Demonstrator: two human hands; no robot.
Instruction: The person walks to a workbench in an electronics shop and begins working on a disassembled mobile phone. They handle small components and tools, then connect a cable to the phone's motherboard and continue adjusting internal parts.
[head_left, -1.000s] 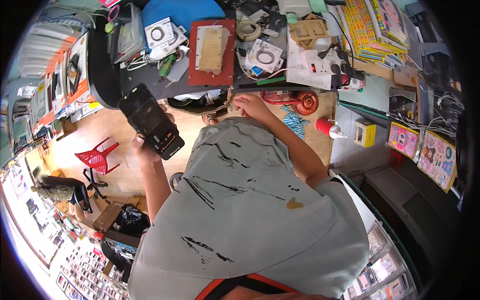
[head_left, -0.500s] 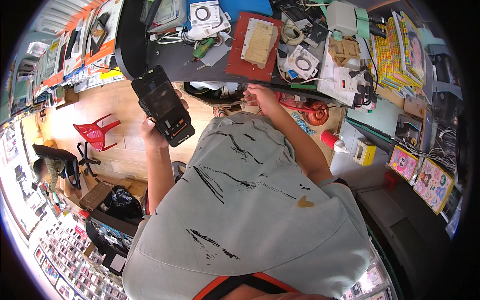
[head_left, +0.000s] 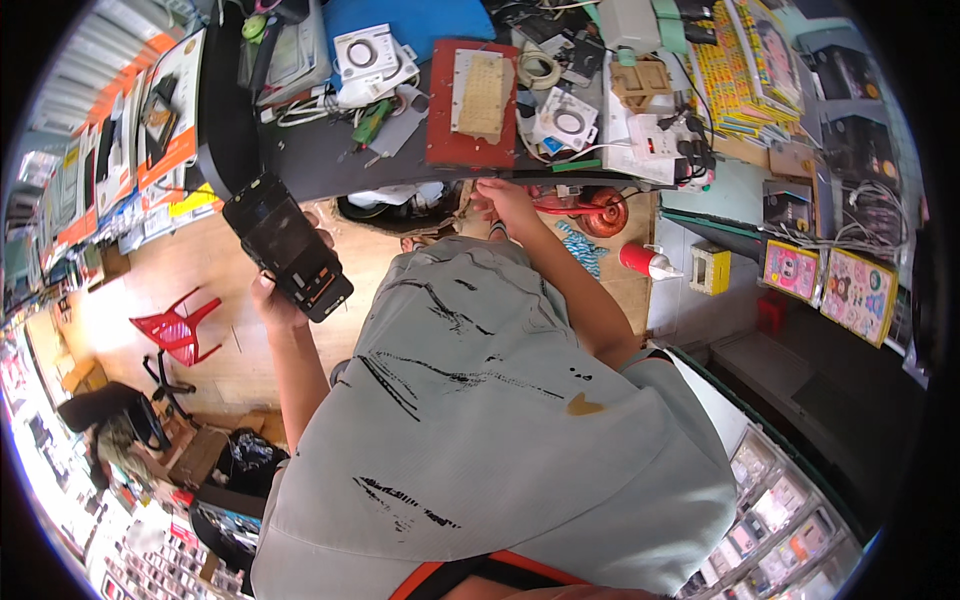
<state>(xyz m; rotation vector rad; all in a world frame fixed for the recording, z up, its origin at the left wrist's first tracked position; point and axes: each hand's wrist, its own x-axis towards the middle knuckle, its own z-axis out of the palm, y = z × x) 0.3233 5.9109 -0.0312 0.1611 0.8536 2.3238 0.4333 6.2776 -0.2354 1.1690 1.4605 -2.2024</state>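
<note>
My left hand (head_left: 283, 292) is closed around the lower end of a black rectangular smartphone (head_left: 287, 246), fingers wrapped behind it, and the phone's long axis runs on a slant from my palm up and away to the left, its dark screen facing me and its far end pointing toward the rim of the dark grey workbench (head_left: 320, 160). My right hand (head_left: 505, 200) is stretched forward just under that bench's front edge, fingers loosely curled; I cannot tell whether it grips anything. Beyond its fingertips, on the bench, lies a red rectangular mat carrying a tan perforated board (head_left: 482, 95).
</note>
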